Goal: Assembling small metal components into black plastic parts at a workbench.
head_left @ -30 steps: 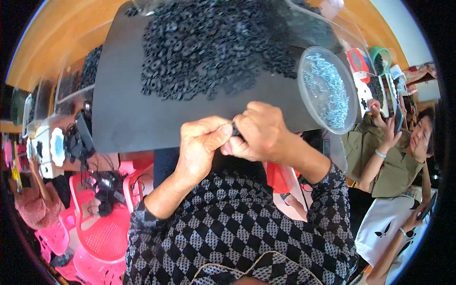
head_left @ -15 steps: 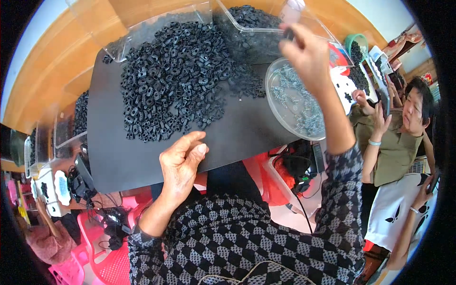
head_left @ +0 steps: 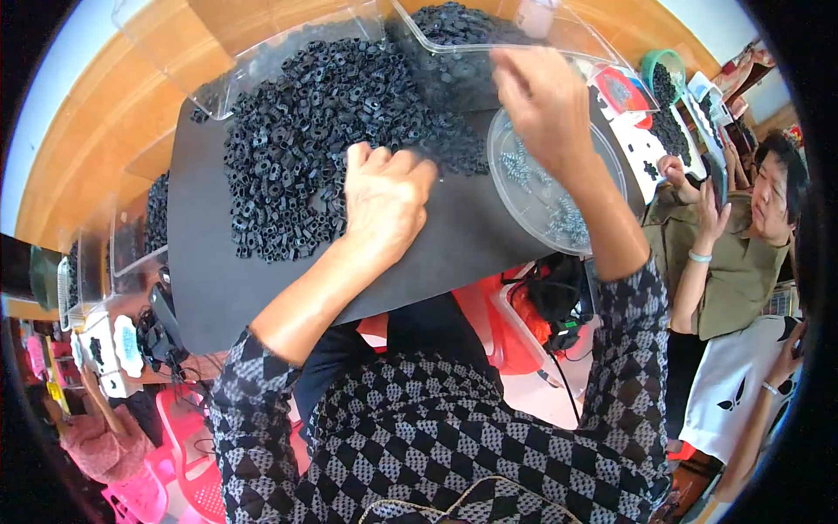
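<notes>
A large heap of small black plastic parts (head_left: 292, 131) covers much of the dark tabletop (head_left: 236, 301). My left hand (head_left: 388, 201) is at the right side of the heap, back of the hand up and fingers curled down; the fingertips and anything in them are hidden. Farther right, my right hand (head_left: 546, 105) hovers by the near edge of a clear plastic bin (head_left: 463, 51), its fingers closed and slightly blurred, so what they hold cannot be made out. Below that hand lies a round clear tray (head_left: 515, 214) with small silvery screws (head_left: 567, 223), partly covered by my wrist.
More black parts (head_left: 454, 24) lie in the clear bin at the back. A whitish cup (head_left: 535, 16) stands behind it. At the right, a person (head_left: 729, 236) holds a phone beside a green basket (head_left: 663, 65). Pink chairs (head_left: 196, 489) stand at lower left.
My left hand has moved up and right from the table's near side onto the heap. My right hand has come slightly left and down; the dark piece seen at its fingers no longer shows.
</notes>
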A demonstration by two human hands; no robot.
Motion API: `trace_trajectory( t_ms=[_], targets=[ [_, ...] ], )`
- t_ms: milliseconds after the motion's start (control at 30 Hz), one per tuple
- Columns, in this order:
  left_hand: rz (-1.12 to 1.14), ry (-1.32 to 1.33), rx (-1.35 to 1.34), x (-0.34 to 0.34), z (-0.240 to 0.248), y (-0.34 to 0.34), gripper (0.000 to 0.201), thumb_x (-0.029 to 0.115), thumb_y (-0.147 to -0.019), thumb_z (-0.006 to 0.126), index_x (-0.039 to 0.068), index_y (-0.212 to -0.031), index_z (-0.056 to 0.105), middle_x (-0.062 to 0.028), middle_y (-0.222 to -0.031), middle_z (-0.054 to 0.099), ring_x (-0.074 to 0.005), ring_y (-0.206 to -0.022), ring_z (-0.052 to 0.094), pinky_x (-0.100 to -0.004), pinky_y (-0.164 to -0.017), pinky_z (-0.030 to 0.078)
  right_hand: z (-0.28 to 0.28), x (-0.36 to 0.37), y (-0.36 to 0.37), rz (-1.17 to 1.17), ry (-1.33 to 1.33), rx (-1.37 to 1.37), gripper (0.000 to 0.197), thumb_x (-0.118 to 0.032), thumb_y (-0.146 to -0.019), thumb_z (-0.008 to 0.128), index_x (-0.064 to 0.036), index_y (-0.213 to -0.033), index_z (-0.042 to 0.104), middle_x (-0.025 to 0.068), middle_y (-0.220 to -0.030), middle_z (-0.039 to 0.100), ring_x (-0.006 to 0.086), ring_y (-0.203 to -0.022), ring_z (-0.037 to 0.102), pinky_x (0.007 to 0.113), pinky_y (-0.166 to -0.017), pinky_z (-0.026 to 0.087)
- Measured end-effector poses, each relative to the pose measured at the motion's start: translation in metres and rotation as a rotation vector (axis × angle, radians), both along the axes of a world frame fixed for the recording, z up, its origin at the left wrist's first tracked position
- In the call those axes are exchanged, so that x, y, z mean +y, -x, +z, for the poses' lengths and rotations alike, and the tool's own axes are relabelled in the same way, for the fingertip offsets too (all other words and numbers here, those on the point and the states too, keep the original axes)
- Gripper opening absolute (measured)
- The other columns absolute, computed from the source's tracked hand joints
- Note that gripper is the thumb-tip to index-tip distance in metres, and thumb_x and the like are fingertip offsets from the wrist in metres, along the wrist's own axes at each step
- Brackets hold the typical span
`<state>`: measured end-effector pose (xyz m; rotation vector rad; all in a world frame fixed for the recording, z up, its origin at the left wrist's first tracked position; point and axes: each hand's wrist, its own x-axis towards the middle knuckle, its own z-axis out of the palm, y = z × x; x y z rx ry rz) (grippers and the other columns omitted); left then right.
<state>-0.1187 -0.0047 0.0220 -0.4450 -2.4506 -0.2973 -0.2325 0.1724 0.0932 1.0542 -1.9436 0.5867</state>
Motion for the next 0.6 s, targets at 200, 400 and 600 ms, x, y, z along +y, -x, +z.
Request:
trace_trajectory(
  t_ms=[200,400,600],
  targets=[
    [0.019,0.086,-0.048,0.007,-0.014,0.024,0.017,0.014,-0.066,0.070,0.011,-0.083,0.068,-0.0044,-0.069,0.054,-0.0216,-0.071,0.054,-0.0389,-0.075,0.035,-0.028,0.028,-0.029,-0.004,-0.034,-0.318,0.006,-0.005,-0.073,0.064,-0.0049,-0.080,0.064,0.0103,-0.073,0.059,0.0286,-0.072,0.058,0.039,-0.063,0.047],
    [0.002,0.052,-0.028,0.024,-0.011,0.052,0.010,0.015,-0.066,0.070,0.011,-0.074,0.065,-0.0063,-0.068,0.055,-0.0233,-0.071,0.057,-0.0389,-0.070,0.035,-0.032,0.024,-0.034,0.008,-0.011,-0.411,0.010,0.000,-0.075,0.063,-0.0011,-0.085,0.065,0.0110,-0.075,0.060,0.0260,-0.072,0.059,0.033,-0.064,0.046],
    [0.027,0.052,-0.080,0.018,-0.013,0.059,0.005,0.013,-0.064,0.067,0.011,-0.066,0.063,-0.0068,-0.068,0.056,-0.0239,-0.072,0.058,-0.0387,-0.070,0.036,-0.030,0.029,-0.039,0.003,0.002,-0.400,0.006,-0.005,-0.075,0.064,-0.0039,-0.081,0.064,0.0111,-0.074,0.061,0.0295,-0.073,0.058,0.039,-0.063,0.047]
  ],
)
